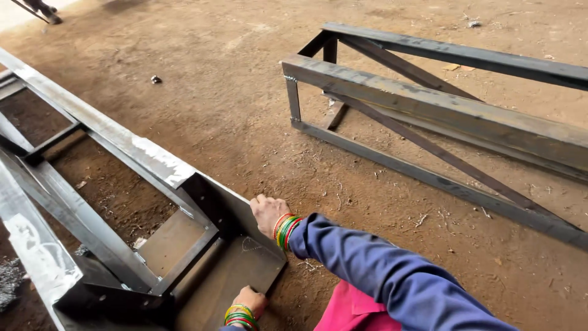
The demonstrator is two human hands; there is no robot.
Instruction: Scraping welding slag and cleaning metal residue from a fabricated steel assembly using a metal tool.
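On dirt floor point(245, 122), both hands, right hand point(267, 211) and left hand point(250, 301), grip a steel end plate point(245, 263).

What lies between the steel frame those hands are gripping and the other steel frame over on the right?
In the head view, only bare dirt floor with scattered debris separates the near frame from the far frame.

We see a dirt floor point(245, 110) carrying two steel frames, one left point(122, 184), one right point(429, 116), well apart.

No packages, labels, signs, screens.
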